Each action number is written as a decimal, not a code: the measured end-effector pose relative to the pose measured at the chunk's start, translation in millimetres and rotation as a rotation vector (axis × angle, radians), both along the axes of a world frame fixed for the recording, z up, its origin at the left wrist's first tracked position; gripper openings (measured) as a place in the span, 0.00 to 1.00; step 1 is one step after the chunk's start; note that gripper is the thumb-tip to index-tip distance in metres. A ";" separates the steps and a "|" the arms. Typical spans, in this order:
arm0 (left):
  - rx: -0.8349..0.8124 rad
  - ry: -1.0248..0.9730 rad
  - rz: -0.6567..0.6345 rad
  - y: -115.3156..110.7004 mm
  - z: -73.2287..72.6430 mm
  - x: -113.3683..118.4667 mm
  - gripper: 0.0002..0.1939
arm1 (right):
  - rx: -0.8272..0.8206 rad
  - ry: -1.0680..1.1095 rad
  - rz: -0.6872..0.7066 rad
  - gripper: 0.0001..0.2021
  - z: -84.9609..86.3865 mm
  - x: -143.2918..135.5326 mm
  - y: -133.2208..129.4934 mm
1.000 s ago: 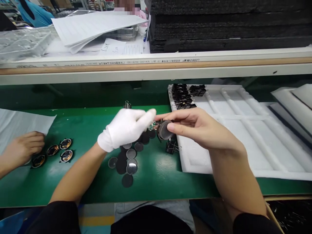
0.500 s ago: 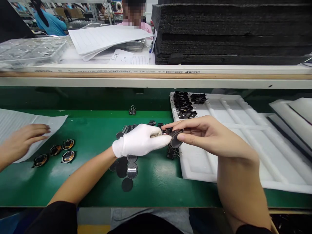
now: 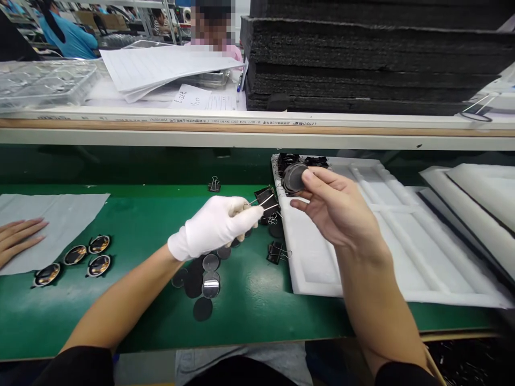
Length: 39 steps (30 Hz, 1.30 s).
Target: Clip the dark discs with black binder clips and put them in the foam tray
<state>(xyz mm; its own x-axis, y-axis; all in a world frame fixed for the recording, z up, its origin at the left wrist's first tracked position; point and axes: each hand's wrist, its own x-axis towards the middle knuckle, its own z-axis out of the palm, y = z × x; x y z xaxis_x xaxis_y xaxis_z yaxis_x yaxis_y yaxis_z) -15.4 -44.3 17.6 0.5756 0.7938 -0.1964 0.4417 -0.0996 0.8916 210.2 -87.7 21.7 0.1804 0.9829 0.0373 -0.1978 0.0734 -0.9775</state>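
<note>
My left hand [image 3: 219,222], in a white glove, pinches the wire handles of a black binder clip [image 3: 265,199] above the green table. To its right, my right hand [image 3: 336,201] is bare and holds a dark round disc [image 3: 294,178] between thumb and fingers, over the corner of the white foam tray [image 3: 314,257]. Clip and disc are apart. Below my left hand lie several dark and clear discs [image 3: 202,309]. Another binder clip [image 3: 276,252] lies beside the tray edge, and one more [image 3: 214,184] stands farther back.
Several round amber-lensed pieces [image 3: 99,265] lie at the left, near another person's hand [image 3: 18,241] on a white sheet [image 3: 76,206]. A shelf edge [image 3: 161,138] crosses behind, bearing papers and black foam stacks [image 3: 362,64]. Foam sheets [image 3: 483,214] lean at right.
My hands have moved apart. The disc has come away from the clip and moved up with my right hand, while my left hand keeps the clip. The other person's hand has shifted left.
</note>
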 end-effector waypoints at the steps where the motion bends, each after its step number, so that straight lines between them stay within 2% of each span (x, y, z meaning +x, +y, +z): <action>1: 0.000 -0.019 0.017 -2.0 -0.5 0.7 0.23 | -0.006 0.037 -0.007 0.11 -1.8 -3.5 1.0; 6: 0.023 -0.104 0.084 -7.0 -4.3 4.5 0.23 | 0.015 0.048 -0.015 0.13 -6.1 -17.9 2.2; 10: 0.039 -0.120 0.070 -6.8 -5.1 4.7 0.23 | 0.043 0.014 -0.054 0.15 -6.6 -20.8 2.8; 15: 0.045 -0.129 0.076 -7.1 -4.9 5.1 0.23 | 0.059 -0.011 -0.037 0.14 -11.5 -24.2 2.1; 20: 0.031 -0.157 0.083 -5.5 -8.0 6.3 0.24 | 0.092 0.024 -0.102 0.12 -18.7 -34.3 2.3; 23: 0.012 -0.172 0.016 -2.5 -9.9 4.2 0.25 | 0.074 0.038 -0.114 0.12 -19.3 -38.3 3.3; 26: 0.032 -0.213 -0.201 5.2 -12.3 0.8 0.23 | 0.026 0.127 -0.093 0.09 -13.6 -34.4 3.0; 28: 0.160 -0.153 -0.282 16.6 -16.2 -1.5 0.23 | -0.017 0.251 -0.075 0.06 -7.9 -25.2 2.8; 29: 0.256 -0.074 -0.268 25.2 -19.2 -2.9 0.23 | -0.031 0.303 -0.068 0.07 -5.5 -19.0 3.1; 32: 0.497 0.300 -0.065 61.6 -31.0 -9.5 0.22 | 0.014 0.326 -0.018 0.13 -2.5 0.7 4.9; 33: 0.518 0.435 0.030 75.8 -35.5 -12.4 0.23 | 0.042 0.307 0.001 0.14 -3.0 5.9 5.5; 35: 0.520 0.540 0.139 103.2 -44.5 -17.8 0.25 | 0.074 0.290 0.022 0.15 -4.8 12.2 6.0; 39: 0.474 0.628 0.188 137.2 -59.8 -18.0 0.29 | 0.029 0.348 0.063 0.14 -4.3 10.3 2.5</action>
<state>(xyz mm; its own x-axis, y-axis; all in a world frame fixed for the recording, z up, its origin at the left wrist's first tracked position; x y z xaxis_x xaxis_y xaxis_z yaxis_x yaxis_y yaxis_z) -33.4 92.8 -42.2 0.3185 0.9462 -0.0567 0.8928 -0.2793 0.3534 220.5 -85.2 17.4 0.1266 0.9919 0.0122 -0.5238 0.0773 -0.8483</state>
